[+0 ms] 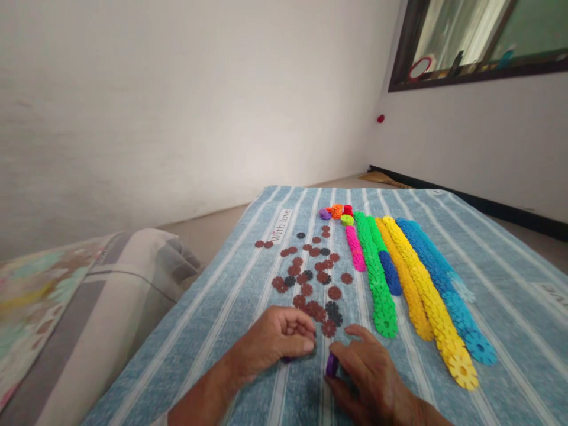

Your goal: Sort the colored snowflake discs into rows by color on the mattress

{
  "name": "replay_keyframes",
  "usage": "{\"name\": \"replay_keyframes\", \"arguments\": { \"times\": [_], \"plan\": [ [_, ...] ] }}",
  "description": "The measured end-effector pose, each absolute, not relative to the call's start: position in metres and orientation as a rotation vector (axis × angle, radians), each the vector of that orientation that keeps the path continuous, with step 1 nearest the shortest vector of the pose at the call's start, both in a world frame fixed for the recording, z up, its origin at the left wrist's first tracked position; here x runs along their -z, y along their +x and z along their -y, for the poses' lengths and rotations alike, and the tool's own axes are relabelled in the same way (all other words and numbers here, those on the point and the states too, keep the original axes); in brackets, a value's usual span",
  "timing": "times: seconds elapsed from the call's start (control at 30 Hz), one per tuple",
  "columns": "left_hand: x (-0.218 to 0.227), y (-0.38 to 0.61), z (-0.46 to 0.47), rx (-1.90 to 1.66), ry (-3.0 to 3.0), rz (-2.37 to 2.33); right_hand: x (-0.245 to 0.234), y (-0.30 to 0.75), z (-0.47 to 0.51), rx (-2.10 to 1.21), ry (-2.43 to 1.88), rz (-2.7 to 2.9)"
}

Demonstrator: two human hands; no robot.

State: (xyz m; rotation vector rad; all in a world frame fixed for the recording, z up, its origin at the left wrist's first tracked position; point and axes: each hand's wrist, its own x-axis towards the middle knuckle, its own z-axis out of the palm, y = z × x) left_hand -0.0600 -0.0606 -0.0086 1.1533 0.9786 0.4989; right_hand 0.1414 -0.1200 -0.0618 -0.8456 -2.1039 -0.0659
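Observation:
Near the front of the cloth-covered table, my right hand pinches a short purple stack of notched plastic discs between thumb and fingers. Beside it, my left hand is closed, its fingers curled toward the thumb; what they hold, if anything, is hidden. A purple piece peeks out under that hand, and I cannot tell whether it is held. Just beyond both hands lie scattered brown discs and several black discs, some overlapping.
Overlapping rows of discs run along the right: pink, green, dark blue, orange, yellow and blue. Small orange and purple stacks sit at the back. A grey-covered bulky form stands left.

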Motion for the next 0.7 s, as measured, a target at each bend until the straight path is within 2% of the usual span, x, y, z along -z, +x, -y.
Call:
{"name": "replay_keyframes", "arguments": {
  "times": [0.13,0.33,0.47,0.7],
  "plan": [
    [-0.004,-0.084,0.049,-0.473,1.421,-1.084,0.067,0.143,0.122,0.044,-0.852,2.116],
    [-0.012,-0.085,0.052,-0.12,1.901,-1.109,0.071,0.143,0.122,0.044,-0.851,2.114],
    [-0.007,-0.08,0.055,-0.058,2.212,-1.12,0.07,0.143,0.122,0.034,-0.86,2.125],
    [-0.001,-0.079,0.06,-0.065,2.386,-1.093,0.073,0.142,0.121,0.029,-0.856,2.125]
  ]
}}
